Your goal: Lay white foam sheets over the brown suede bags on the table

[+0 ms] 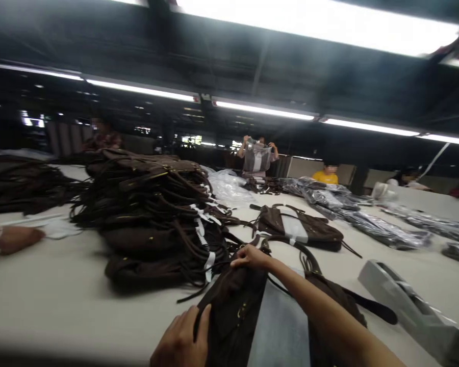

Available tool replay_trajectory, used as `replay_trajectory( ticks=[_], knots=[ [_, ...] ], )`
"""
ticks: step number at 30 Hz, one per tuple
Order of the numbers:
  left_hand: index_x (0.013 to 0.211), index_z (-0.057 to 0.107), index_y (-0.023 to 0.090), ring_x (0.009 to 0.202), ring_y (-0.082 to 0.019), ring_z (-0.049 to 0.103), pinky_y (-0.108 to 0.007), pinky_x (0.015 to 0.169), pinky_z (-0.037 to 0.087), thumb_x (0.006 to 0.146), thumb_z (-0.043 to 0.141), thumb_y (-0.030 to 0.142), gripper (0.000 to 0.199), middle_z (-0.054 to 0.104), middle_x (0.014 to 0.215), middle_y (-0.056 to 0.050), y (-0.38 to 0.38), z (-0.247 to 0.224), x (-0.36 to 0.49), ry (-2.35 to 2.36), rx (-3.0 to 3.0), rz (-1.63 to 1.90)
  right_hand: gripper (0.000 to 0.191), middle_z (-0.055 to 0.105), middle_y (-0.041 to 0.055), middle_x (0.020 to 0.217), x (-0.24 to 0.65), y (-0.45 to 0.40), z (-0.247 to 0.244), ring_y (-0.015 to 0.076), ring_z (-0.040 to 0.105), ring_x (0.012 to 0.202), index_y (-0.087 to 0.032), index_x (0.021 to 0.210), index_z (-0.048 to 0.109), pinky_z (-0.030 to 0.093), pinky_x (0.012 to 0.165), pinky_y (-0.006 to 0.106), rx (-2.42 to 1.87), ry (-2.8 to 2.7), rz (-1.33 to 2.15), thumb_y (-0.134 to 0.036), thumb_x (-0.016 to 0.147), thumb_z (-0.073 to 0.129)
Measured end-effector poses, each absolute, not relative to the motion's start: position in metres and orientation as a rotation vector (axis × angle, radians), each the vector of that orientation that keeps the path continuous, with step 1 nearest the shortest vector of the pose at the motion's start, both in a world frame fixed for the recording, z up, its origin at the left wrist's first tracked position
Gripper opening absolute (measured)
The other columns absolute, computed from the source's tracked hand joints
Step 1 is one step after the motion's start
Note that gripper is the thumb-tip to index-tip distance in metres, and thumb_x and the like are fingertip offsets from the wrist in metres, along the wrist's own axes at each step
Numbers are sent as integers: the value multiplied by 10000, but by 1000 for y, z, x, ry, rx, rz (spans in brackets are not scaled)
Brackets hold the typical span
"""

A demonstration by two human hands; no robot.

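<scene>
A dark brown handbag (pixel 233 311) lies at the near edge of the table, with a pale grey sheet (pixel 279 326) along its middle. My left hand (pixel 179 339) grips the bag's near side at the bottom of the view. My right hand (pixel 250 257) curls over the bag's upper edge, with my forearm crossing above the sheet. The bag's long strap (pixel 371 308) runs out to the right. Part of the bag is hidden under my forearm.
A tall stack of brown bags (pixel 156 224) with white tags stands left of my hands on the white table (pixel 61 290). Another brown bag (pixel 298 229) lies ahead, and plastic-wrapped bags (pixel 382 229) lie to the right. A co-worker's hand (pixel 15 239) rests at left. A grey metal piece (pixel 413 311) sits at lower right.
</scene>
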State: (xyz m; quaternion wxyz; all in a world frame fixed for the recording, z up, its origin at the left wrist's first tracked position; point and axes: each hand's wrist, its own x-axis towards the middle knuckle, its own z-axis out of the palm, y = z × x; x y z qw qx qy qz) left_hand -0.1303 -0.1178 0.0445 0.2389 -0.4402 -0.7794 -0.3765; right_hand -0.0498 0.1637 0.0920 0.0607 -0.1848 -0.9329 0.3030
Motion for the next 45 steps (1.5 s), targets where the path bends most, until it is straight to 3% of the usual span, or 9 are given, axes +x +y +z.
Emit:
replay_trajectory(
  ticks=[10, 16, 19, 23, 27, 30, 35, 38, 45],
  knots=[
    [688, 610, 263, 671, -172, 646, -246, 587, 385, 937, 449, 378, 317, 680, 674, 12, -122, 15, -132, -2515, -1045, -1147, 610, 325, -64, 468, -71, 164, 117, 75, 314, 503, -153, 491, 488, 190, 490, 247, -547, -2903, 746, -712, 671, 652],
    [930, 661, 290, 770, -193, 672, -234, 617, 414, 929, 424, 357, 246, 733, 844, -5, -122, 14, -141, -2679, -1012, -1429, 617, 269, -72, 466, -76, 161, 134, 67, 263, 497, -149, 472, 486, 188, 485, 241, -518, -3012, 792, -711, 655, 663],
    [918, 657, 287, 748, -196, 661, -236, 623, 407, 932, 406, 378, 267, 729, 817, -7, -120, 18, -142, -2798, -949, -1491, 541, 389, -62, 489, -63, 166, 134, 75, 340, 510, -143, 576, 635, 252, 495, 229, -494, -3047, 1046, -676, 636, 705],
    [897, 638, 268, 741, -189, 643, -241, 655, 388, 938, 400, 372, 262, 718, 825, -12, -117, 25, -138, -2873, -868, -1542, 488, 641, -4, 699, -47, 171, 135, 135, 547, 677, -165, 815, 756, 384, 603, 220, -378, -3092, 1171, -613, 620, 755],
    [902, 616, 254, 748, -180, 638, -238, 682, 380, 944, 395, 358, 249, 705, 839, -15, -117, 31, -137, -2884, -890, -1585, 473, 645, 25, 778, -44, 171, 136, 158, 576, 776, -146, 732, 727, 421, 667, 224, -276, -3073, 1065, -615, 668, 720],
    [905, 604, 252, 746, -178, 638, -239, 680, 377, 949, 379, 362, 254, 701, 860, -18, -118, 32, -137, -2899, -909, -1598, 432, 643, 28, 863, -41, 166, 136, 149, 573, 809, -140, 791, 703, 426, 698, 221, -259, -3077, 978, -569, 763, 668],
    [899, 598, 256, 725, -184, 635, -247, 664, 372, 948, 363, 379, 269, 705, 850, -21, -118, 28, -138, -2889, -911, -1585, 364, 566, -13, 657, -35, 152, 136, 115, 500, 623, -136, 806, 658, 350, 564, 216, -336, -3158, 629, -473, 900, 558],
    [869, 604, 255, 721, -186, 635, -247, 655, 376, 932, 379, 366, 258, 708, 826, -21, -119, 25, -136, -2821, -900, -1587, 329, 601, 15, 700, -39, 143, 131, 142, 531, 666, -150, 824, 658, 338, 594, 238, -355, -3176, 349, -456, 906, 568],
    [812, 633, 268, 733, -189, 660, -236, 587, 384, 895, 451, 432, 260, 716, 765, -17, -127, 15, -136, -2677, -933, -1504, 461, 695, 78, 794, -72, 139, 104, 213, 637, 774, -187, 863, 694, 370, 667, 275, -430, -3154, -34, -548, 955, 422]
  ],
)
